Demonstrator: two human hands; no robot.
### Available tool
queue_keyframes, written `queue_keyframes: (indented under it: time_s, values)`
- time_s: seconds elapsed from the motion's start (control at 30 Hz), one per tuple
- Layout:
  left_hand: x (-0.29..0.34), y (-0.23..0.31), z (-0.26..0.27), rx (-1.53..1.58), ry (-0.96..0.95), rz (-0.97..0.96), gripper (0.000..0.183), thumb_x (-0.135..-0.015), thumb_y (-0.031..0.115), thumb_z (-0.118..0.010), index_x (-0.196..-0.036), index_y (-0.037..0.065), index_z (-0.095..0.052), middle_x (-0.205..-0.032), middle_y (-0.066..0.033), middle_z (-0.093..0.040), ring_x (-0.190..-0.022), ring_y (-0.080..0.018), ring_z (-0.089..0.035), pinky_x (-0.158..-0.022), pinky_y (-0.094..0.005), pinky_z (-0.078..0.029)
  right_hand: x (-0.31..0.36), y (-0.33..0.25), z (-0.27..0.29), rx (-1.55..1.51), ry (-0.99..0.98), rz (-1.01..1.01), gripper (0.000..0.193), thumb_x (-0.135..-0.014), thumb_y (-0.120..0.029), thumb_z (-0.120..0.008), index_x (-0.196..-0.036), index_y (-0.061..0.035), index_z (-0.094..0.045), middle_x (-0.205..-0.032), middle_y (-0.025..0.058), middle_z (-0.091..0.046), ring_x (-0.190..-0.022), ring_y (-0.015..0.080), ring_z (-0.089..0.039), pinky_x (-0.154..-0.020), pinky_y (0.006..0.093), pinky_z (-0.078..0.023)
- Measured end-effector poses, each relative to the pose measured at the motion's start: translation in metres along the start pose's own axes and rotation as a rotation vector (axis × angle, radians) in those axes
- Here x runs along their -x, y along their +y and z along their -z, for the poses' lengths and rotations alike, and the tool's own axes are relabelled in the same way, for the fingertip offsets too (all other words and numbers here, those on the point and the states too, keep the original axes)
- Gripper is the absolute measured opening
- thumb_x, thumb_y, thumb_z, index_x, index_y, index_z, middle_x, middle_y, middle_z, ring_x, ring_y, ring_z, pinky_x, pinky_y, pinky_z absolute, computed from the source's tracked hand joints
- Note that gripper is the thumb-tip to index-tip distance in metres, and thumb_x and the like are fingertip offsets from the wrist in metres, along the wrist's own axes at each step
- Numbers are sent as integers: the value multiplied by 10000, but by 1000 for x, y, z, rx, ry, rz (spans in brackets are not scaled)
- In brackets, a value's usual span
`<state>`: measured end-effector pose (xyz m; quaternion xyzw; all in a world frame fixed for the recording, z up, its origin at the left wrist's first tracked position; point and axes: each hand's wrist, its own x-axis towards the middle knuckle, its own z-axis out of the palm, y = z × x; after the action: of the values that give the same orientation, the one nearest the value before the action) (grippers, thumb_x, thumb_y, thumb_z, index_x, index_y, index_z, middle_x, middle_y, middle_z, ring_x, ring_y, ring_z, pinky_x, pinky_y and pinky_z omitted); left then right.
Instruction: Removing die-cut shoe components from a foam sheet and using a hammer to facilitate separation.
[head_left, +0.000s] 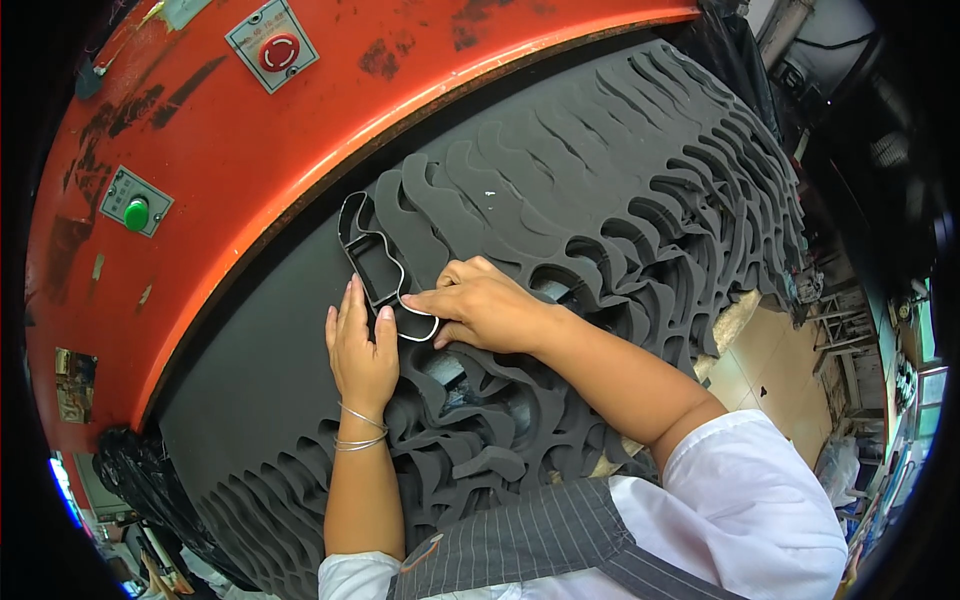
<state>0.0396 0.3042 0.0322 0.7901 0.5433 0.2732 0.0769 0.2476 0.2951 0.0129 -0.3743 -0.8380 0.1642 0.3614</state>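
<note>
A sole-shaped metal cutting die, with crossbars inside its thin outline, rests on a dark grey foam sheet. My left hand lies against the die's left side near its lower end, fingers stretched out and thumb apart. At the die's near right end, my right hand has its fingers bent over the edge, the index finger and thumb on the metal rim. Curved sole-shaped cuts run through the foam just right of the die. Below both hands, the stacked foam layers are loose and wavy, with gaps between strips.
A large orange machine beam arches along the far left side, close beyond the foam. It carries a red push button and a green button. Black plastic bunches at the lower left. Tiled floor shows at right.
</note>
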Motion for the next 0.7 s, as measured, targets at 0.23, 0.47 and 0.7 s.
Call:
queue_keyframes:
  time_s: [0.23, 0.47, 0.7]
  values:
    - [3, -10, -1, 120, -3, 50, 556, -908, 265, -569, -1356, -38, -442, -1319, -221, -534, -1286, -320, -459, -1116, -426, -254, -1, -7, 7, -65, -109, -90, 620, -716, -332, -758, -1265, -100, -588, -1145, 58, -648, -1048, 248, -538, -912, 368, -385]
    - [-2, -3, 75, 524, 568, 89, 164, -959, 129, -547, -948, -23, -608, -966, -86, -651, -869, -128, -609, -790, -273, -487, -1, 1, 99, -204, 785, -9, 573, -861, -347, -690, -1302, -27, -513, -1285, 139, -522, -1165, 269, -518, -989, 382, -401]
    - [13, 35, 153, -348, 907, -345, 183, -899, 70, -575, -733, 42, -505, -656, -81, -443, -640, -269, -431, -605, -382, -379, -65, 30, 208, 472, 1369, 41, 613, -985, -427, -454, -1429, -22, -331, -1477, 236, -275, -1382, 352, -245, -1124, 469, -178]
